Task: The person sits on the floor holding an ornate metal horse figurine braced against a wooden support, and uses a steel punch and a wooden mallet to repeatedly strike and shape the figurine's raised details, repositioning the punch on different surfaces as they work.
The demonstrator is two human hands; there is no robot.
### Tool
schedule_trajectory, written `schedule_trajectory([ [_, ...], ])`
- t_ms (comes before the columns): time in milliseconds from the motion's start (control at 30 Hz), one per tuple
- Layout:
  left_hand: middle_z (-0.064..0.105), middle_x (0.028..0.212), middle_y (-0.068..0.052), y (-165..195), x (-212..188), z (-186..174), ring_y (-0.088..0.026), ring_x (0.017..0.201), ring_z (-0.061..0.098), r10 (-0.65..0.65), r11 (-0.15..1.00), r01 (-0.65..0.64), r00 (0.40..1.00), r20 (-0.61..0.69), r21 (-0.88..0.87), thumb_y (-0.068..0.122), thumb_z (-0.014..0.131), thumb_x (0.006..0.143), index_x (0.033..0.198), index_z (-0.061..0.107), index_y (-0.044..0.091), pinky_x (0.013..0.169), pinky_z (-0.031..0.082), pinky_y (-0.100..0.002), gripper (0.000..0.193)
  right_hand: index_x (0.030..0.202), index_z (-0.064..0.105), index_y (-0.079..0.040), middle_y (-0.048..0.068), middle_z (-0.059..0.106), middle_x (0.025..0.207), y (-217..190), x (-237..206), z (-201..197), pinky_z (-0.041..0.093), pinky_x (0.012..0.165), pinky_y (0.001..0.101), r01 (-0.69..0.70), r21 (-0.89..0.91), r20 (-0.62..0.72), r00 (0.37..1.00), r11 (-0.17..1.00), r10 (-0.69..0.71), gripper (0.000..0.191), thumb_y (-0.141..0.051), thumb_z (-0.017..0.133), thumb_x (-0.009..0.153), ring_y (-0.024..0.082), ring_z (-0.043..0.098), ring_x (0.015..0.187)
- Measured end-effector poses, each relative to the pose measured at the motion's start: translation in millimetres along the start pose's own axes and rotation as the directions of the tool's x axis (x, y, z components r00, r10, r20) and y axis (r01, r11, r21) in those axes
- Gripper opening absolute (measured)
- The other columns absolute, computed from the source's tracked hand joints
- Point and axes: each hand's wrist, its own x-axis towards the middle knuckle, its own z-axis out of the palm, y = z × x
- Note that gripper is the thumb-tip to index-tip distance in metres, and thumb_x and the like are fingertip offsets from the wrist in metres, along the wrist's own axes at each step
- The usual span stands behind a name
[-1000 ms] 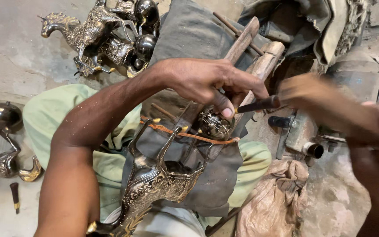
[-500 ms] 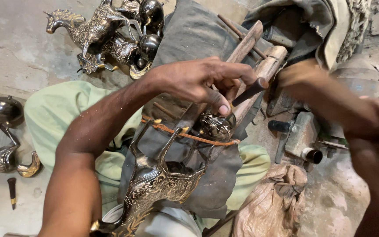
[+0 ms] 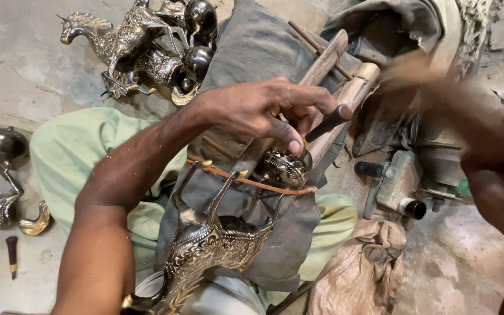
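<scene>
Left hand (image 3: 263, 111) pinches a dark punch tool (image 3: 329, 122) on the brass horse figure (image 3: 217, 239), which is tied legs-up across the lap; right hand (image 3: 438, 87) is raised and blurred, its fingers' grip indiscernible. Risk: a mistimed blow could glance onto the left fingers or mar the engraving

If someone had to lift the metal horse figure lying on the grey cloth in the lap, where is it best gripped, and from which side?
Probably around the engraved body of the horse figure, coming from above. It lies upside down with thin legs pointing up and an orange cord across them; the body is the broadest, sturdiest part, and clear of the left hand.
</scene>
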Motion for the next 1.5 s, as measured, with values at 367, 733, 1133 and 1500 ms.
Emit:
schedule_trajectory([
  [367, 0.072, 0.088, -0.003, -2, -1, -3, -0.014, 0.080, 0.070, 0.015, 1.000, -0.016, 1.000, 0.008, 0.007, 0.020, 0.082, 0.092, 0.148, 0.053, 0.011, 0.072, 0.055, -0.035, 0.064, 0.114, 0.063, 0.010, 0.023, 0.066, 0.095, -28, -5, -5, 0.055, 0.069, 0.0369, 0.091, -0.246, -0.021, 0.995, 0.965, -0.099, 0.027, 0.009, 0.071, 0.087, 0.026, 0.066, 0.076],
  [733, 0.062, 0.083, -0.001, -1, -1, -5, -0.010, 0.075, 0.058, 0.041, 0.992, -0.032, 0.997, 0.070, -0.126, 0.014, 0.080, 0.097, 0.145, 0.055, 0.005, 0.069, 0.048, -0.032, 0.055, 0.107, 0.056, -0.003, 0.016, 0.061, 0.091, -9, -12, -12, 0.051, 0.080, 0.0330, 0.284, -0.251, -0.013, 0.955, 0.925, -0.297, 0.020, 0.010, 0.070, 0.104, 0.025, 0.063, 0.080],
  [1133, 0.066, 0.083, -0.002, -7, 2, -4, -0.010, 0.074, 0.063, 0.065, 0.997, -0.061, 0.995, 0.077, -0.055, 0.016, 0.081, 0.096, 0.144, 0.056, 0.007, 0.070, 0.050, -0.032, 0.055, 0.108, 0.064, 0.004, 0.018, 0.062, 0.089, -46, -3, -12, 0.050, 0.069, 0.0377, 0.077, -0.274, 0.017, 0.997, 0.959, -0.076, 0.018, 0.005, 0.072, 0.092, 0.029, 0.062, 0.075],
  [1500, 0.061, 0.086, 0.000, -7, 6, -5, -0.009, 0.077, 0.059, 0.095, 0.980, -0.075, 0.991, 0.098, -0.186, 0.015, 0.079, 0.098, 0.154, 0.048, 0.004, 0.071, 0.048, -0.032, 0.066, 0.103, 0.059, -0.001, 0.011, 0.061, 0.088, -39, -12, -11, 0.048, 0.071, 0.0299, 0.099, -0.166, -0.007, 0.995, 0.981, -0.102, 0.016, 0.006, 0.072, 0.097, 0.019, 0.060, 0.076],
])
